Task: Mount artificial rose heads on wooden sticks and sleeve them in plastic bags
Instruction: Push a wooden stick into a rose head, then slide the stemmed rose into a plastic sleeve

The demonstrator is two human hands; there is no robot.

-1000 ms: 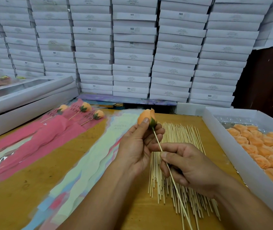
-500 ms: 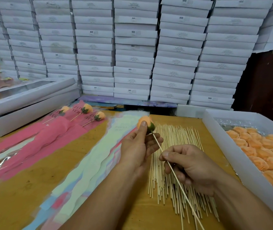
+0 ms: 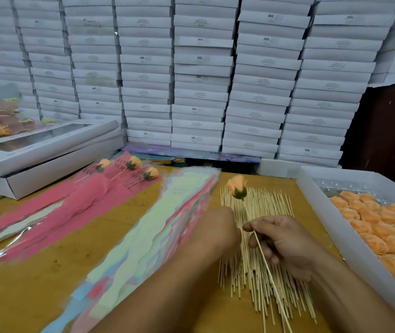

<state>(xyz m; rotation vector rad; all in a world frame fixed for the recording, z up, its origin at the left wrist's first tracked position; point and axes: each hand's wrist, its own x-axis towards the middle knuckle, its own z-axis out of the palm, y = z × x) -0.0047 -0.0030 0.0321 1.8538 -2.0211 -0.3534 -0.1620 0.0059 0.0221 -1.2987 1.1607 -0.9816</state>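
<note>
An orange rose head [image 3: 237, 187] with a green base sits on the tip of a thin wooden stick [image 3: 263, 258]. My right hand [image 3: 285, 243] pinches that stick below the head, holding it slanted above the pile of loose sticks [image 3: 247, 282]. My left hand [image 3: 215, 233] is blurred, apart from the rose, by the right edge of the stack of pastel plastic bags [image 3: 153, 236]; its fingers are hidden. Three mounted roses [image 3: 134, 162] lie in pink sleeves [image 3: 71, 200] at the back left.
A white tray [image 3: 321, 207] on the right holds several loose orange rose heads [image 3: 384, 234]. A windowed white box [image 3: 47, 145] lies at the left. Stacked white boxes [image 3: 201, 80] wall off the back of the wooden table [image 3: 35, 272].
My left hand has let go of the rose head and dropped down and left toward the bags. My right hand now holds the mounted rose alone.
</note>
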